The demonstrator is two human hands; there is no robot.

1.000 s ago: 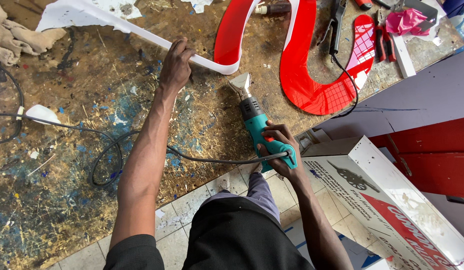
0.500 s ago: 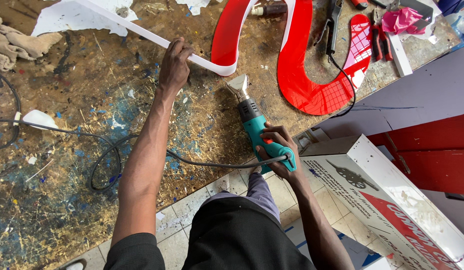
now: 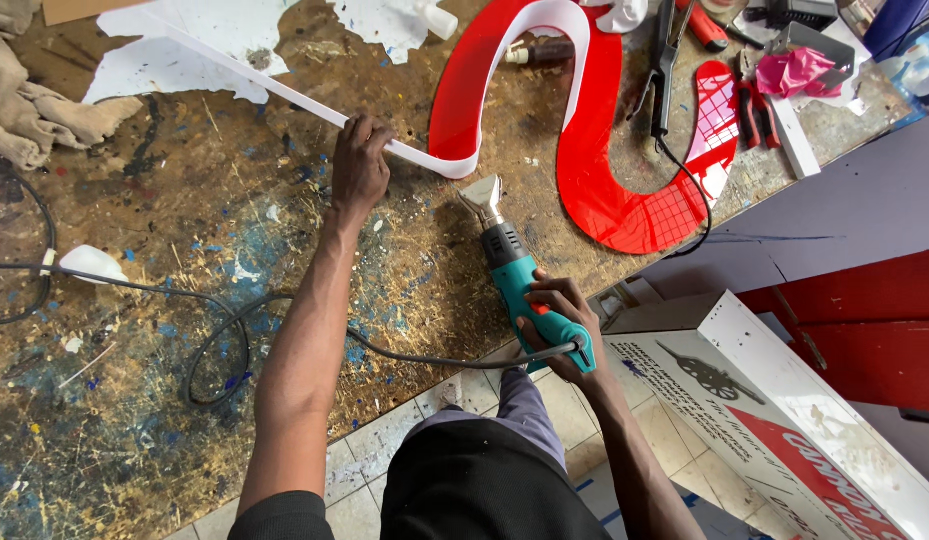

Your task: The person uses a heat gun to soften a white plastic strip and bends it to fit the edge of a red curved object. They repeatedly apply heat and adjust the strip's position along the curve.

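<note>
Bending work on the white plastic strip [image 3: 285,95] looks about half done: to the right of the left hand [image 3: 360,165] the strip already curves around the red letter shape [image 3: 595,150], while to the left of this hand it runs straight across the bench [image 3: 135,400]. The left hand is closed over the strip and presses it down. The right hand [image 3: 560,325] is wrapped tight around the teal heat gun [image 3: 515,275], whose nozzle points at the bend just beside the left hand. The straight part is, I judge, not shaped yet.
</note>
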